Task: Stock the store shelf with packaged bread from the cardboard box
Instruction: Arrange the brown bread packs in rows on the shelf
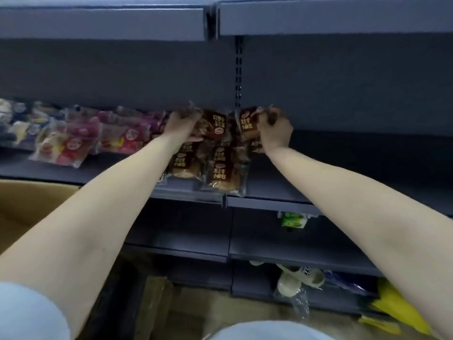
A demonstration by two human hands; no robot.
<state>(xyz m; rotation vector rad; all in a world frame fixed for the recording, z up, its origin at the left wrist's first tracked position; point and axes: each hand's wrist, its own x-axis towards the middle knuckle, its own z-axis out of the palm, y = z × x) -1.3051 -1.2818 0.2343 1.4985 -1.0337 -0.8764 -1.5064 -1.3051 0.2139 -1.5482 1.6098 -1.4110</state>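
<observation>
Dark blue-grey store shelving (343, 82) fills the view, and its middle shelf (306, 185) carries the stock. At the far left, below that shelf's front edge, stands the cardboard box (29, 204), only partly in view. Above it, on the left stretch of the middle shelf, pink, red and purple bread packets (73, 141) lie overlapping in a loose row.

Next comes the left hand (182, 122), stretched to the back of the shelf. Its fingers are curled round the crinkled wrapper end of a brown bread packet (215, 125) whose label reads upside down. The grip itself is blurred.

Just below, between the two forearms, more brown packets (220, 173) lie flat in a small heap. The nearest one reaches the shelf's front lip.

A slotted upright post (238, 69) runs down the back panel between the hands. Just right of it, the right hand (275, 130) has its fingers bent tight, pinching the clear wrapper end of a second brown packet (247, 123). This packet is held upright near the back panel. The two held packets sit side by side, close together.

Lower on the right, a green packet (293, 220) sits just under the shelf lip. Pale slippers (301, 278) rest on a low shelf, and a yellow bag (397, 305) lies near the floor.
</observation>
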